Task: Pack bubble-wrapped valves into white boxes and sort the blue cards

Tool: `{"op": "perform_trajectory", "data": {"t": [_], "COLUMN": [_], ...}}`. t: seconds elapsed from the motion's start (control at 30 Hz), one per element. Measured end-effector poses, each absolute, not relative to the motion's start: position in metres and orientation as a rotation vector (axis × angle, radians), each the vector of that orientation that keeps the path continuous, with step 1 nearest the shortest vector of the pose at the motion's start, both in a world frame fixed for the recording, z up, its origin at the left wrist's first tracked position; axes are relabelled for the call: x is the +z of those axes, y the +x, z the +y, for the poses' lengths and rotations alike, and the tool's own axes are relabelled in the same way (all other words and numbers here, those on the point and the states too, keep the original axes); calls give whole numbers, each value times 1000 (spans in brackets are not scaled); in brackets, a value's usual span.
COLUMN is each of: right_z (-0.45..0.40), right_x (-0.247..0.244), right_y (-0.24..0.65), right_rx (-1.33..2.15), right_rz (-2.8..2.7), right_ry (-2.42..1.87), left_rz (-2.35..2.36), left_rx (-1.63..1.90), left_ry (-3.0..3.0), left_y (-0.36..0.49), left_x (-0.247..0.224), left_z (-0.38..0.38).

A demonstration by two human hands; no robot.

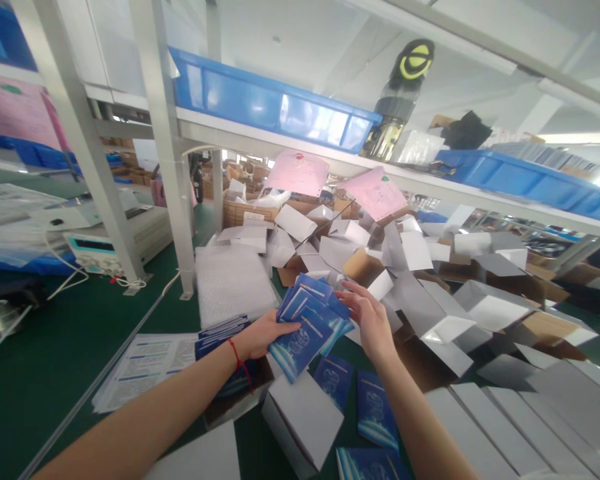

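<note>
Several blue booklets point(305, 330) are fanned out near the middle of the head view. My left hand point(266, 335) grips them at their left edge, thumb on top, with a red cord round the wrist. At the fan's right side is my right hand point(369, 319), fingers apart and fingertips close to the booklets' edge. Below lie more blue booklets point(377, 408) on the green table, beside a closed white box point(307, 417). An open box point(240, 405) holding blue booklets sits under my left wrist.
Open white boxes point(430, 307) are heaped across the middle and right. Printed sheets point(147, 367) and bubble-wrap sheets point(233, 283) lie left. A metal post point(173, 167) supports a shelf with a blue bin point(270, 100). A bench instrument point(93, 245) stands far left.
</note>
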State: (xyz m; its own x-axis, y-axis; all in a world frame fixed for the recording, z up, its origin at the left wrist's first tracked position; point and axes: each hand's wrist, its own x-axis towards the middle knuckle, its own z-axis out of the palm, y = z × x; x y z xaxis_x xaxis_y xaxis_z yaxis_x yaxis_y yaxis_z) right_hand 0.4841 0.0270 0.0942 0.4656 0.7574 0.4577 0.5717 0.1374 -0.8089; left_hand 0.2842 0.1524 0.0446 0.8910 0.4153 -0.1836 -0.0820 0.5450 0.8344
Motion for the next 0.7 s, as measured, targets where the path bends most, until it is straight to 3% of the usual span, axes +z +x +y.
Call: {"op": "perform_trajectory", "data": {"t": [0.13,0.27,0.4,0.7], "right_z": [34,34,27,18], "right_x": [112,116,113,99], "right_y": [474,470,487,486], "right_rx": [588,731,591,254], "right_rz": [-1155,-1098,-930,-715], "right_ry": [-1543,-1527,-1515,-1434], "left_rz": [380,350,352,486], "left_rx": [263,189,182,515], "left_ry": [1014,1072,1070,892], "left_y": [285,282,281,295], "left_x": [47,55,56,42], "left_z": [150,148,148,156]}}
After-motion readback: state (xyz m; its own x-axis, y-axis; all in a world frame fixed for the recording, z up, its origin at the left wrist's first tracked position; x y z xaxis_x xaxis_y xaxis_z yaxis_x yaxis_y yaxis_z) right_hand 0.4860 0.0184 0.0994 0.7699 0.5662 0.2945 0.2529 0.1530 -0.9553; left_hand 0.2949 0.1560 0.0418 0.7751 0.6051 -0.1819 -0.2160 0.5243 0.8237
